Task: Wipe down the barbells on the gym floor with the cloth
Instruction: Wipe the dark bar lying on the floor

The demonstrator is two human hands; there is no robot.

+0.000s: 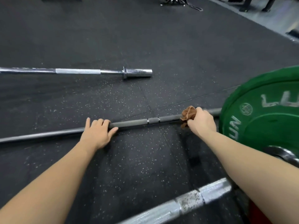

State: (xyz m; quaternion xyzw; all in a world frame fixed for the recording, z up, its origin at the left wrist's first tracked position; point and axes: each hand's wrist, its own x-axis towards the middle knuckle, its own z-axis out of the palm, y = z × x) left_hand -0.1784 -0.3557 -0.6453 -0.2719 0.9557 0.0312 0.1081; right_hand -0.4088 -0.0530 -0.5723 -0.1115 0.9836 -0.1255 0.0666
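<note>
Three barbells lie on the floor. The far barbell (77, 71), chrome and bare, lies in the upper left of the frame, its sleeve end pointing right. The dark barbell (137, 122) crosses the middle of the frame from the left edge up to the right, where it runs into one green plate (267, 123) with white lettering. The near barbell (191, 201), silvery with worn patches, slants across the lower right, partly behind the right forearm.

There is one cloth (188, 114), brown and bunched, wrapped on the dark barbell just beside the green plate. There are two hands, both on that bar and well apart. The right hand (202, 122) grips the cloth, its fingers curled round cloth and bar together. The left hand (98, 131) holds the bar further left, fingers curled over the top, the thumb lying along the near side and the little finger sticking out.

The floor (129, 46) is black rubber matting flecked with white, with thin seams between the tiles. In the upper right corner it gives way to a paler grey strip (275, 18), where the dark legs of some equipment stand. At the top middle are the feet of a stand (176, 2) with a cable or chain trailing beside it; it is too cut off to tell more.
</note>
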